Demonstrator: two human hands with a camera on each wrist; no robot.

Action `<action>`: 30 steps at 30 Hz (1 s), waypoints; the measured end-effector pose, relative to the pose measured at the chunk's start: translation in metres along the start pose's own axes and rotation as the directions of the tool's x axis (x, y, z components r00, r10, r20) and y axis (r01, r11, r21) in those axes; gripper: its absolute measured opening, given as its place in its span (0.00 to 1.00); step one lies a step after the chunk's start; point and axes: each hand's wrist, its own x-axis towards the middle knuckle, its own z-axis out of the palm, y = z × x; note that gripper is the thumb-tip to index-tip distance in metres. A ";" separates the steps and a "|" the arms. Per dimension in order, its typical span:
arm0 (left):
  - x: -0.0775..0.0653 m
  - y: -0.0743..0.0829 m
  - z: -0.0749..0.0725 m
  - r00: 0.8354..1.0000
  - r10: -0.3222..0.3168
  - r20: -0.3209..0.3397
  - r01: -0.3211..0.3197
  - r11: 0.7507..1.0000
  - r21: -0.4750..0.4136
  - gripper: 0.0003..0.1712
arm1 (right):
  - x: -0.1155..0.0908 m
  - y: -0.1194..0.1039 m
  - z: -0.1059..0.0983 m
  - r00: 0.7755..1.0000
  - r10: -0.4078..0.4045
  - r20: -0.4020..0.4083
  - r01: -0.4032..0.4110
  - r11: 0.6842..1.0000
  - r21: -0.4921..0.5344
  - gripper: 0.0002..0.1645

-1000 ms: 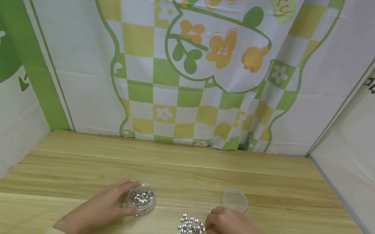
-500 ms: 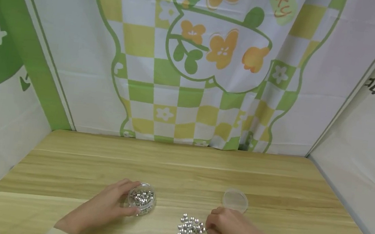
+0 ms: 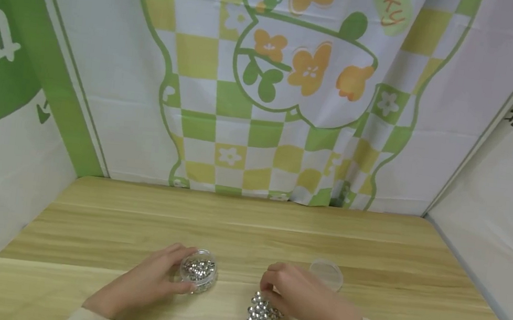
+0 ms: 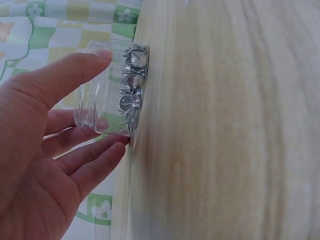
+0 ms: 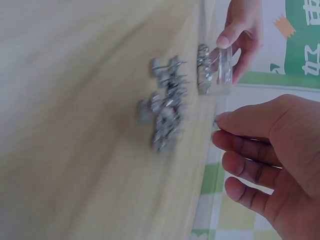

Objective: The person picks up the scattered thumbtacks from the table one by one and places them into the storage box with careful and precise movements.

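Observation:
My left hand point(image 3: 158, 272) grips a small clear round jar point(image 4: 107, 85) by its sides, thumb on one side and fingers on the other. Silver thumbtacks point(image 4: 132, 87) lie in the bottom of the jar, which stands upright on the table. A loose pile of thumbtacks point(image 3: 260, 311) is spread on the wood to the right of the jar. Just above the pile's far right side is my right hand point(image 3: 300, 294). Its thumb and forefinger pinch a thumbtack, mostly hidden by the fingertips, while the other fingers curl loosely in the right wrist view.
A clear round lid point(image 3: 326, 274) lies flat on the wooden table point(image 3: 239, 232), behind my right hand. A patterned green and white curtain point(image 3: 264, 129) hangs along the table's far edge, with printed cloth at both sides.
My right hand has risen from the right side of the pile and moved left and away, over the pile. My left hand keeps its grip on the jar. The head view has shifted slightly.

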 end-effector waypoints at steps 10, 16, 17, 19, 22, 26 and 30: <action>0.002 -0.001 -0.001 1.000 -0.023 0.012 0.024 1.000 -0.015 0.44 | 0.072 -0.018 0.007 0.998 -0.053 -0.042 0.052 0.998 -0.038 0.05; 0.000 -0.002 -0.002 0.999 0.002 0.034 -0.002 1.000 0.001 0.45 | 0.101 -0.026 0.015 0.994 -0.088 -0.064 0.084 0.995 -0.058 0.03; -0.001 -0.002 -0.003 0.999 0.001 0.037 -0.001 1.000 0.002 0.45 | 0.105 -0.027 0.016 0.994 -0.091 -0.064 0.087 0.994 -0.058 0.02; -0.002 -0.001 -0.004 0.999 -0.002 0.038 0.002 1.000 -0.004 0.43 | 0.113 -0.029 0.019 0.994 -0.094 -0.058 0.091 0.994 -0.058 0.03; -0.003 -0.001 -0.005 0.999 0.002 0.038 -0.002 1.000 -0.014 0.40 | 0.121 -0.032 0.022 0.993 -0.102 -0.054 0.099 0.993 -0.064 0.03; -0.001 -0.003 -0.004 0.999 0.007 0.037 -0.006 1.000 -0.018 0.39 | 0.125 -0.033 0.025 0.994 -0.097 -0.043 0.094 0.993 -0.068 0.03; 0.001 -0.004 -0.002 0.999 0.008 0.037 -0.007 1.000 -0.021 0.37 | 0.123 -0.032 0.026 0.996 -0.081 -0.026 0.080 0.996 -0.037 0.05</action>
